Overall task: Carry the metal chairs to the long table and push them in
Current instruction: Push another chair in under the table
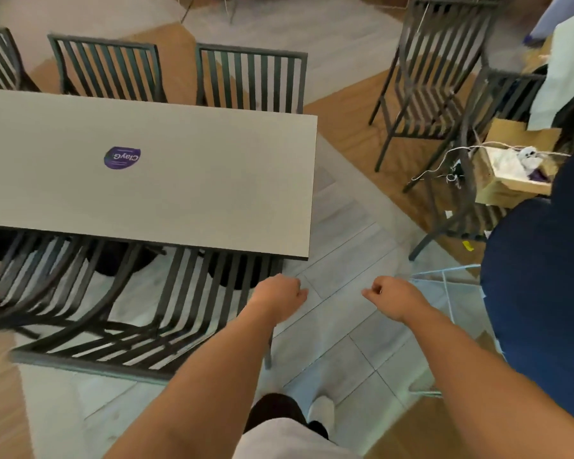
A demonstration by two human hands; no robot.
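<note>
The long pale table (pixel 212 180) fills the upper left. Dark metal slatted chairs stand along it: three on the far side (pixel 251 79), and on the near side one pushed in just below me (pixel 153 329) with another to its left (pixel 30 286). My left hand (pixel 279 294) hovers with curled fingers beside the near chair's right edge and holds nothing. My right hand (pixel 393 296) is also curled and empty, over the tiled floor. More metal chairs (pixel 428 81) stand apart at the upper right.
A purple sticker (pixel 122 157) lies on the table top. At the right sit an open cardboard box (pixel 507 180) with white items, a thin wire frame (pixel 444 283) and a large dark blue shape (pixel 544 293). Grey floor tiles lie between table and chairs.
</note>
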